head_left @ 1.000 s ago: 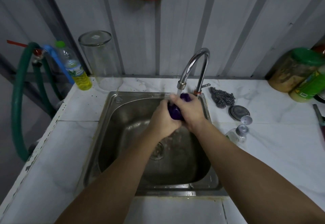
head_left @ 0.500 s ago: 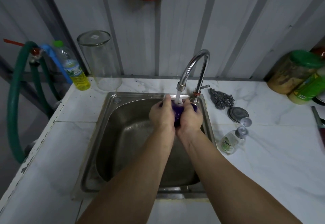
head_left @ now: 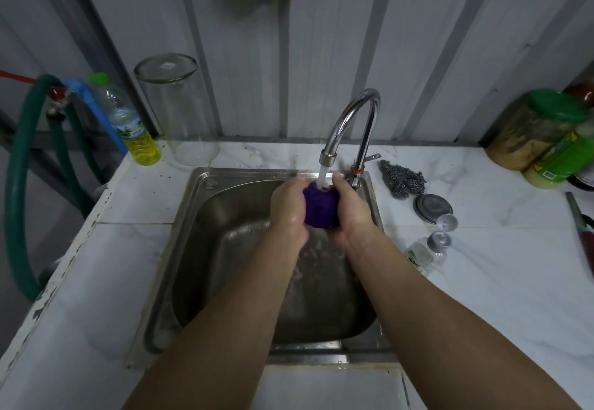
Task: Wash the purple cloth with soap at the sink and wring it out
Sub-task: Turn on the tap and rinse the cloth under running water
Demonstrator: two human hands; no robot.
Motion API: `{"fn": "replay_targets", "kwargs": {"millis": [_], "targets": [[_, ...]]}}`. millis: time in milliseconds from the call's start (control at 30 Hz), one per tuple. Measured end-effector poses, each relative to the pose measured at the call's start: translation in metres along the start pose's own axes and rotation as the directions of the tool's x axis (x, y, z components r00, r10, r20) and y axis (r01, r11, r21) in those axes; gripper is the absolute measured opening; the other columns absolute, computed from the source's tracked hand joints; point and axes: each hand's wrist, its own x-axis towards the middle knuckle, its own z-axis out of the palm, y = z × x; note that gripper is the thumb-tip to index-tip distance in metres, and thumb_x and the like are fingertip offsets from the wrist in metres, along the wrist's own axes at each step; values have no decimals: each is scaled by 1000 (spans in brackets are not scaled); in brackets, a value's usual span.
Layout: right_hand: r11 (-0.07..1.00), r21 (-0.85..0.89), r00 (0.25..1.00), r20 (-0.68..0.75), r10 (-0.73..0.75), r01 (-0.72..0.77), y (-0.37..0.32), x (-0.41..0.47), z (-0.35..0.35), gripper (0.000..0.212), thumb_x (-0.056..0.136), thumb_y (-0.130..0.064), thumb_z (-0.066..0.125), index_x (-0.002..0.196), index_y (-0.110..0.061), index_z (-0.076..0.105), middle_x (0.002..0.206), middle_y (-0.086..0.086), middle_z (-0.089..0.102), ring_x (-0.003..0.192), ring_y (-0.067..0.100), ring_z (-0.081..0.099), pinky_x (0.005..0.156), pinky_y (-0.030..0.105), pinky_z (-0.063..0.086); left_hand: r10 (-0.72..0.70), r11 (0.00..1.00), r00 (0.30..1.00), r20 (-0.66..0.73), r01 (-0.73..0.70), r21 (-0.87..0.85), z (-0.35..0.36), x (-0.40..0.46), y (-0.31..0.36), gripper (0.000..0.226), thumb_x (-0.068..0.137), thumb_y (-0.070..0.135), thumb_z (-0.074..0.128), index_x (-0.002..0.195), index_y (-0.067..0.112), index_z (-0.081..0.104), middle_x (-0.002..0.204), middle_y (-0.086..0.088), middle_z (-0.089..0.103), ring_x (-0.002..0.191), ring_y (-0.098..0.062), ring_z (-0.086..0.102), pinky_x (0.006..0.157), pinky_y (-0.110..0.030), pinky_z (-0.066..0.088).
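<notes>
The purple cloth (head_left: 319, 205) is bunched into a ball between both hands over the steel sink (head_left: 205, 249). My left hand (head_left: 287, 205) grips its left side and my right hand (head_left: 350, 213) grips its right side. Water runs from the chrome tap (head_left: 350, 120) straight onto the top of the cloth. A clear soap bottle (head_left: 424, 253) with a grey flip cap lies on its side on the counter just right of the sink.
A steel scourer (head_left: 401, 179) and a round metal lid (head_left: 432, 205) lie right of the tap. A tall glass jar (head_left: 176, 110) and a bottle of yellow liquid (head_left: 135, 130) stand at back left, beside a green hose (head_left: 19, 184). Green-lidded jars (head_left: 540, 130) stand far right.
My hands have turned from overlapping around the cloth to gripping it side by side, so more of the purple ball shows under the water stream.
</notes>
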Motion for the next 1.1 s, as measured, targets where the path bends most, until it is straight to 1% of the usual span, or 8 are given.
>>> {"fn": "replay_targets", "kwargs": {"millis": [133,233,400,533,733,833,1000,1100], "targets": [[988,-62,982,134,-131,140,-7,-2,-10,49,75,-22,85,118,-6,66,106,16,75,91,32,74,85,52,60,-211,977,953,219,206,45,-16,4,13,28,89,10,45,110,3,62,107,-20,65,104,-40,64,104,-65,46],[946,-130,939,219,-264,296,-13,-3,-10,15,78,-2,71,90,-12,72,92,15,72,86,31,69,86,48,59,-396,909,823,407,291,297,-27,6,19,46,87,29,56,128,10,59,129,-20,62,123,-42,57,109,-66,39],[904,-248,896,370,-245,349,-21,-6,-4,28,77,-23,76,103,-14,75,118,17,73,116,36,67,100,48,54,-486,812,718,499,159,562,-35,5,15,61,82,45,71,127,5,61,117,-20,72,97,-31,73,73,-36,62],[905,-355,917,391,-82,233,-24,-9,-4,73,67,-49,84,127,-11,67,123,14,72,119,29,67,98,39,55,-453,739,753,477,18,673,-33,-1,14,18,94,25,67,100,8,64,75,-5,63,55,-10,52,48,-20,44],[931,-286,870,489,-63,228,-30,-18,-5,17,96,-7,60,109,0,67,79,10,71,82,27,67,84,36,60,-453,727,793,408,63,684,-26,-1,0,19,89,20,72,99,11,59,60,1,53,43,-5,38,36,-16,29],[896,-357,924,362,-127,263,-32,-23,4,12,95,-11,65,102,-3,70,76,8,67,73,22,64,75,36,60,-320,664,892,320,-30,747,-15,0,-3,37,81,15,70,114,10,56,59,-3,52,40,-8,38,35,-19,28],[799,-530,959,134,-251,283,-28,-21,21,18,94,-7,58,104,2,70,85,16,65,82,31,60,82,46,55,-13,426,946,324,-288,857,-8,1,-1,12,75,16,71,81,21,61,54,-1,61,40,-15,54,39,-17,37],[692,-654,935,70,-347,306,-27,-16,29,19,96,-10,55,93,1,71,84,13,71,83,26,63,74,33,49,48,344,938,342,-337,877,-6,7,-4,18,79,21,72,96,17,70,74,-4,72,67,-22,71,54,-23,53]]}}
